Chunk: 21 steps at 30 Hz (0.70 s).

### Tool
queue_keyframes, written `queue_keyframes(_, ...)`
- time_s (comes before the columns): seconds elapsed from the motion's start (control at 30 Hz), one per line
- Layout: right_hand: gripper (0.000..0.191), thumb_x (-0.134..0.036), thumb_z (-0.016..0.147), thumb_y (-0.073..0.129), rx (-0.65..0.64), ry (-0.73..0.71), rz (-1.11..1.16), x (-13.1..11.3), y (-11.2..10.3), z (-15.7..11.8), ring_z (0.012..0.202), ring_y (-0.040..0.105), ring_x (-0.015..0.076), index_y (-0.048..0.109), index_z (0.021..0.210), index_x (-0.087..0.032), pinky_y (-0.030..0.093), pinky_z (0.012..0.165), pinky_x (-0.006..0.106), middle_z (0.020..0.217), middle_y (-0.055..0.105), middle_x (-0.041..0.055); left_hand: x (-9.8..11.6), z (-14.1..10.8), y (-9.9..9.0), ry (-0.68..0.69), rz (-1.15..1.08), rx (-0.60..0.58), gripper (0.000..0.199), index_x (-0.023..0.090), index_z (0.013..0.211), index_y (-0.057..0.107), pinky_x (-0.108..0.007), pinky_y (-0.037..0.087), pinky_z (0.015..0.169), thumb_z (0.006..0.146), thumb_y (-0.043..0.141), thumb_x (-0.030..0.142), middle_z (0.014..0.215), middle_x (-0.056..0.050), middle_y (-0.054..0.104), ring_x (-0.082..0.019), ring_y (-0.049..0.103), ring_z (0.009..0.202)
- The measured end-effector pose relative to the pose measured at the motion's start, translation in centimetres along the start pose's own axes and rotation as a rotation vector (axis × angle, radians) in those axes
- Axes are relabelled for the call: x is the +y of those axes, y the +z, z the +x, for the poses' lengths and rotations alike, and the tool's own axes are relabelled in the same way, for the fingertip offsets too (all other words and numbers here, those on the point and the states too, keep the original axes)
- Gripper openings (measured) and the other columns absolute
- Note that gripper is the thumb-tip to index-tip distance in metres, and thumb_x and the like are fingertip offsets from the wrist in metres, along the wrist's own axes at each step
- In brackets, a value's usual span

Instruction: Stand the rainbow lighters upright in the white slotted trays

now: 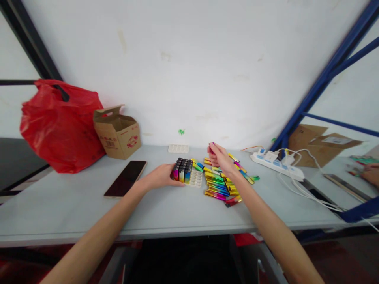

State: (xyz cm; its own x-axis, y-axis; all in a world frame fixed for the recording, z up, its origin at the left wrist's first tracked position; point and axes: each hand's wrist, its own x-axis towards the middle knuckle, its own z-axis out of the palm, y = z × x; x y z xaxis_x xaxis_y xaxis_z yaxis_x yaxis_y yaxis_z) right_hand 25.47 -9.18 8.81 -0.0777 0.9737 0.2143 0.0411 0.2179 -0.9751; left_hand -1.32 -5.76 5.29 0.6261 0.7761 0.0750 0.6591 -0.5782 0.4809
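**Hand Positions at the Lighter Tray**

The left hand (pixel 162 176) has its grip closed around the outer side of the upright lighters (pixel 182 170), seated in the white tray (pixel 196 179). The right hand (pixel 218 156) pinches a magenta object (pixel 211 147), partly hidden by the fingers, near the loose lighters (pixel 217 185) on the surface (pixel 166 215).
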Motion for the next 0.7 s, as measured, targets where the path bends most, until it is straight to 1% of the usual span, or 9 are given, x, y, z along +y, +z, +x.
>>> queue_keyframes(0.03,0.051,-0.072,0.086,0.053,0.021,-0.005,-0.055,0.5,0.6,0.4,0.046,0.020,0.0079,0.044,0.076,-0.023,0.019,0.042,0.021,0.058,0.026,-0.0089,0.0,0.0,0.0,0.012,-0.001,-0.001,0.068,0.021,0.110,0.067,-0.035,0.052,0.084,0.063,0.074,0.071,0.106,-0.008,0.076,-0.030,0.070,0.094)
queue_keyframes(0.1,0.055,-0.073,0.087,0.050,0.101,-0.068,-0.215,1.7,1.5,0.6,0.048,0.025,0.0089,0.040,0.067,-0.023,0.022,0.044,0.023,0.056,0.028,-0.0071,-0.1,0.0,0.1,0.033,-0.003,-0.009,0.068,0.021,0.111,0.066,-0.035,0.052,0.086,0.065,0.073,0.071,0.109,-0.008,0.076,-0.030,0.070,0.095)
queue_keyframes(0.17,0.056,-0.068,0.088,0.050,0.186,-0.165,-0.402,2.8,2.0,0.6,0.051,0.030,0.0099,0.035,0.059,-0.023,0.024,0.048,0.024,0.054,0.030,-0.0052,-0.1,0.0,0.1,0.043,0.002,-0.015,0.068,0.021,0.111,0.066,-0.035,0.052,0.086,0.066,0.073,0.071,0.109,-0.009,0.076,-0.030,0.070,0.095)
queue_keyframes(0.23,0.053,-0.060,0.089,0.051,0.238,-0.236,-0.543,3.6,2.0,0.4,0.053,0.032,0.0105,0.032,0.055,-0.023,0.024,0.051,0.026,0.054,0.030,-0.0043,0.0,0.0,0.1,0.037,0.016,-0.015,0.069,0.019,0.111,0.066,-0.035,0.052,0.086,0.066,0.072,0.072,0.109,-0.010,0.075,-0.030,0.070,0.095)
queue_keyframes(0.33,0.047,-0.050,0.089,0.049,0.257,-0.278,-0.625,4.0,1.8,0.2,0.053,0.034,0.0110,0.033,0.054,-0.023,0.025,0.054,0.027,0.053,0.033,-0.0042,0.1,0.0,0.0,0.012,0.023,-0.016,0.071,0.019,0.110,0.066,-0.035,0.052,0.083,0.065,0.073,0.072,0.106,-0.009,0.076,-0.030,0.070,0.092)
queue_keyframes(0.47,0.047,-0.052,0.093,0.047,0.279,-0.292,-0.622,4.1,1.6,0.2,0.055,0.037,0.0123,0.037,0.058,-0.022,0.027,0.055,0.027,0.053,0.038,-0.0042,0.2,0.0,-0.2,0.001,-0.001,-0.018,0.074,0.019,0.113,0.067,-0.035,0.052,0.082,0.063,0.074,0.072,0.104,-0.009,0.076,-0.030,0.070,0.090)
queue_keyframes(0.53,0.047,-0.056,0.096,0.045,0.250,-0.284,-0.586,4.3,1.5,0.2,0.056,0.042,0.0133,0.044,0.065,-0.022,0.031,0.056,0.027,0.057,0.044,-0.0036,0.2,0.0,-0.2,-0.004,-0.004,-0.019,0.075,0.019,0.113,0.067,-0.035,0.052,0.084,0.062,0.074,0.073,0.106,-0.009,0.076,-0.031,0.070,0.091)
queue_keyframes(0.63,0.043,-0.057,0.101,0.038,0.088,-0.276,-0.548,4.7,1.1,0.2,0.062,0.052,0.0152,0.055,0.085,-0.021,0.040,0.059,0.027,0.071,0.057,-0.0005,0.1,0.0,-0.1,0.001,-0.003,-0.019,0.075,0.019,0.115,0.067,-0.035,0.052,0.086,0.063,0.074,0.073,0.108,-0.009,0.076,-0.031,0.070,0.094)
queue_keyframes(0.7,0.042,-0.055,0.103,0.036,0.005,-0.340,-0.619,4.8,0.8,0.2,0.074,0.057,0.0169,0.057,0.089,-0.021,0.044,0.067,0.028,0.083,0.061,0.0033,0.0,0.1,-0.1,0.017,0.010,-0.018,0.076,0.019,0.117,0.066,-0.035,0.052,0.088,0.064,0.074,0.073,0.112,-0.010,0.076,-0.032,0.070,0.098)
